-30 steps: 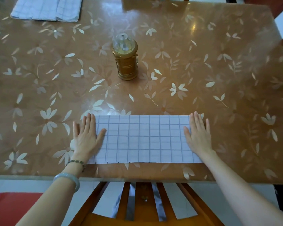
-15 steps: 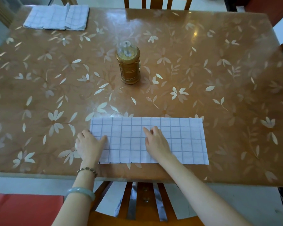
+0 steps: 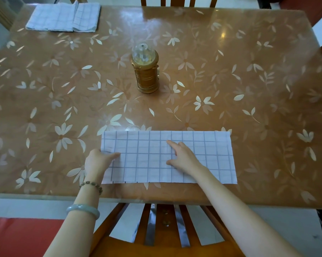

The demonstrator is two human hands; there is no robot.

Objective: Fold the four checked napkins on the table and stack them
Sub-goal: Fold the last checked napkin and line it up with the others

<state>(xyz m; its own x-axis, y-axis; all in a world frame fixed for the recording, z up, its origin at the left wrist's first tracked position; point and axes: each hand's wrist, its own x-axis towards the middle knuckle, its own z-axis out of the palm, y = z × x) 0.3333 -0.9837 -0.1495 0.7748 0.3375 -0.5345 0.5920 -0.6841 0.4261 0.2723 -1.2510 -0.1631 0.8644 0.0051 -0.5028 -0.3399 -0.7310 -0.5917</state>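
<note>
The left hand [image 3: 97, 160] pinches the napkin's [image 3: 214, 156] edge, probably to fold it over, while the open right hand [image 3: 184, 157] pins its middle.

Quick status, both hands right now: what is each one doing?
Left hand: pinching the left edge of the checked napkin, thumb on top.
Right hand: open, fingers pressing down on the napkin's middle.

Just behind the left hand [image 3: 99, 161] sits a thin bracelet [image 3: 91, 186] of small dark and brownish beads; farther up that forearm, a smooth, pale green bangle [image 3: 83, 210]; both forearms are bare
</note>
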